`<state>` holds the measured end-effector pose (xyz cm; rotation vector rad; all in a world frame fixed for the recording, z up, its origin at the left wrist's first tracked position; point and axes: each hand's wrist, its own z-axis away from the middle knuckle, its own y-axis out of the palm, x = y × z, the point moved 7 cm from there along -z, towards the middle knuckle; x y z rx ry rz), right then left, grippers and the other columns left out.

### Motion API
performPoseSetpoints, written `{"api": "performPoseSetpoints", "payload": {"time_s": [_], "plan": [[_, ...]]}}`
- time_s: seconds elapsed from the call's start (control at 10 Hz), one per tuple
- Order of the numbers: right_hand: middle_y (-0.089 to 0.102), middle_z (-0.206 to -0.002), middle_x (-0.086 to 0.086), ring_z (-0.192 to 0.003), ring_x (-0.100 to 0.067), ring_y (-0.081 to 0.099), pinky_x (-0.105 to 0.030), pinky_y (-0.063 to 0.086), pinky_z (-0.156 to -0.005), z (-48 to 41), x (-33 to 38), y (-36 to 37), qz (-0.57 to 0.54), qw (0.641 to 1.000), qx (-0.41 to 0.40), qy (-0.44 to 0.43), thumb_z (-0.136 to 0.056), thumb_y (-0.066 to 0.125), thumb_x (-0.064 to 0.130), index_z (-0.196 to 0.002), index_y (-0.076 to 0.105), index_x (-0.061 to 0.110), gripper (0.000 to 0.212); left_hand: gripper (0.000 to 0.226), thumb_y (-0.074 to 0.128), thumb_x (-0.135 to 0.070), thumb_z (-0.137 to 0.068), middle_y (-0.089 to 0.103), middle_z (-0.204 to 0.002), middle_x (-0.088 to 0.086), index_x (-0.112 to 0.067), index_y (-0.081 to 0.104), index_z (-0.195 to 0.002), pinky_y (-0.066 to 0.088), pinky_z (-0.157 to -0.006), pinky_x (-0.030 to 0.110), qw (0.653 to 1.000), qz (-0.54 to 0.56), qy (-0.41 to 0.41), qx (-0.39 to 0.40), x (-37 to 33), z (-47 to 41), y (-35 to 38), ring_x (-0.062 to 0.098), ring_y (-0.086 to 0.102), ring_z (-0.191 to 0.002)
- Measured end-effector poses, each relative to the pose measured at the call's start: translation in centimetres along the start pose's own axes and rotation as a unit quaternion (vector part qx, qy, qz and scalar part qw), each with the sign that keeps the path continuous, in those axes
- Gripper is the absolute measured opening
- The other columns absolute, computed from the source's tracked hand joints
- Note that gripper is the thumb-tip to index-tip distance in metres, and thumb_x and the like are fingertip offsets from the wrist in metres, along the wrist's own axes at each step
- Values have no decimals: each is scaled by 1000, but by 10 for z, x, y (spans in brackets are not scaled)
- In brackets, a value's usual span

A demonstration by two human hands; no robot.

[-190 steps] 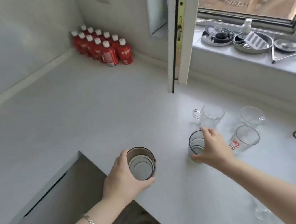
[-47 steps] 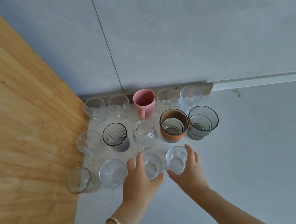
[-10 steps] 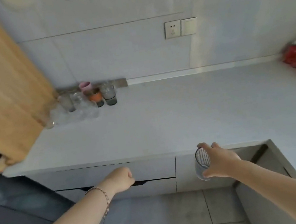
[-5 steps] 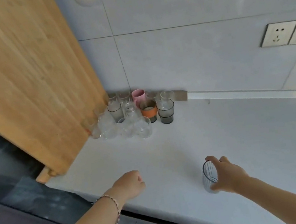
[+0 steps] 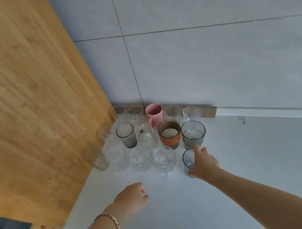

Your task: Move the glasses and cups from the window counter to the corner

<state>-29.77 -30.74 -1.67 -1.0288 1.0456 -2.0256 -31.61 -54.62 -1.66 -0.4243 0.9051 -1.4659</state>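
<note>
My right hand (image 5: 203, 162) grips a striped, dark-rimmed glass (image 5: 188, 157) at the right end of the front row of glasses in the corner. Whether its base touches the counter I cannot tell. Just behind it stand a grey glass (image 5: 193, 134) and an orange-banded glass (image 5: 169, 134). A pink cup (image 5: 154, 113) is in the back row among several clear glasses. Two clear glasses (image 5: 164, 158) stand left of the held one. My left hand (image 5: 132, 196) hovers over the counter in a loose fist, holding nothing.
A wooden panel (image 5: 22, 98) closes off the corner on the left. The grey tiled wall (image 5: 216, 55) runs behind the glasses. The white counter (image 5: 260, 156) stretches to the right and toward me.
The view has closed in on the corner. My right hand has carried the striped glass forward to the right end of the front row. My left hand has moved forward too, still closed.
</note>
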Motion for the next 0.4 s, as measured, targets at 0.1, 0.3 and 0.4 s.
{"api": "performPoseSetpoints", "payload": {"time_s": [0.1, 0.3, 0.4], "plan": [[46, -122, -12, -106, -32, 60, -35, 51, -81, -10, 6, 5, -12, 999, -7, 30, -71, 72, 26, -132, 29, 16, 74, 7, 44, -28, -92, 51, -104, -3, -24, 46, -97, 42, -84, 26, 999, -13, 36, 7, 5, -22, -7, 17, 54, -99], [39, -137, -11, -124, -28, 50, -37, 45, -96, -2, 0, 13, -73, 990, -8, 118, -72, 76, 36, -146, 8, 9, 104, 5, 44, -28, -90, 49, -103, -6, -25, 45, -94, 40, -83, 25, 989, -62, 121, 55, 6, -45, -16, 17, 54, -100], [50, -133, -8, -120, -25, 54, -33, 46, -88, 15, -9, 14, -26, 985, 27, 170, -77, 72, 34, -136, 30, 7, 78, 3, 44, -25, -89, 47, -93, -8, -25, 46, -87, 39, -76, 23, 983, -87, 140, 75, 0, -48, -21, 16, 48, -89]]}}
